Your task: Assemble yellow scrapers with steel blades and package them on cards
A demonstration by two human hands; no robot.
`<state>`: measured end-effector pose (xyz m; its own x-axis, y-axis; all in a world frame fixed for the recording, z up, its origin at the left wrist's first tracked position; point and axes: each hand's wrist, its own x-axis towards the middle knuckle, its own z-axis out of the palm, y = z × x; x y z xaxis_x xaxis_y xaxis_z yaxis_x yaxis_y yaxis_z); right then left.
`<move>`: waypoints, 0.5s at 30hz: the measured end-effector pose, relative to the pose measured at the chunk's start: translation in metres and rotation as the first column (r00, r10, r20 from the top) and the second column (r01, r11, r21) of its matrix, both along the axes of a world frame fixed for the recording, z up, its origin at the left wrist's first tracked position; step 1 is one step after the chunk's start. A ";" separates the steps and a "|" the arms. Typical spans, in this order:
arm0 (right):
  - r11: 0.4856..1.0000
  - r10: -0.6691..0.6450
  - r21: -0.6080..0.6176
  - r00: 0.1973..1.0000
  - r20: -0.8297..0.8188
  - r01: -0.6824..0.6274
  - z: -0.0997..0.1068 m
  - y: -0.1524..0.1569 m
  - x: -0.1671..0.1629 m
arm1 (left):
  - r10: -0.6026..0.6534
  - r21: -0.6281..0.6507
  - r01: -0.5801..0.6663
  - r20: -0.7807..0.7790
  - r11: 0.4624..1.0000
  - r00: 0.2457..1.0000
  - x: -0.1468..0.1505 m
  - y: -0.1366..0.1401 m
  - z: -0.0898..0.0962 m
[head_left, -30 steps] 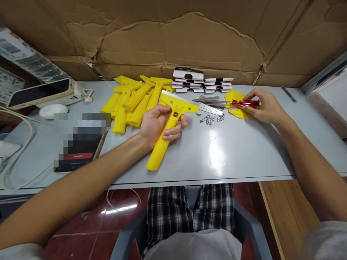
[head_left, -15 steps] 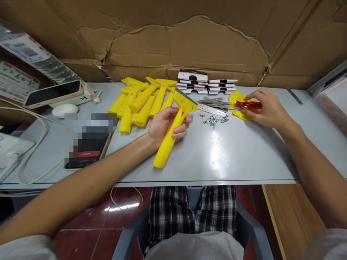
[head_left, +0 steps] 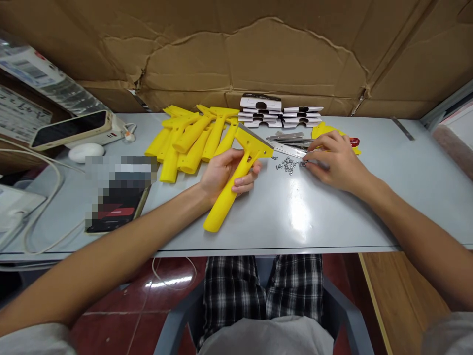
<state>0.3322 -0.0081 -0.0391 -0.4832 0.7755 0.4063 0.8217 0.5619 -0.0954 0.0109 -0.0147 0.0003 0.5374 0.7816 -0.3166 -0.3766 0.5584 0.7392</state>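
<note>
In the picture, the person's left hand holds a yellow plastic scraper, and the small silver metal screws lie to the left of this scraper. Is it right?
Not quite: the small silver metal screws lie to the right of the yellow plastic scraper, as the head view shows. The left hand does hold the scraper.

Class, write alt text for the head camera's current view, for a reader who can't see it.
A left hand grips a yellow scraper over a grey table; the right hand is close to small scattered screws. Beyond lie more yellow handles and stacked white cards.
</note>
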 end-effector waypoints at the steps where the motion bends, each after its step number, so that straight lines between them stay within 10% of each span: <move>1: 1.000 0.009 -0.008 1.000 0.005 -0.009 -0.001 0.000 -0.001 | 0.003 0.026 -0.003 0.010 1.000 1.000 0.001 -0.001 -0.002; 15: 0.999 -0.038 -0.006 0.999 0.000 0.038 -0.007 -0.002 -0.020 | 0.146 0.362 -0.074 -0.177 0.929 0.973 0.006 -0.010 -0.014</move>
<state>0.3118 -0.0099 -0.0460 -0.4530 0.7958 0.4018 0.8425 0.5295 -0.0991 0.0174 -0.0250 -0.0136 0.3963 0.9124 -0.1022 -0.2473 0.2133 0.9452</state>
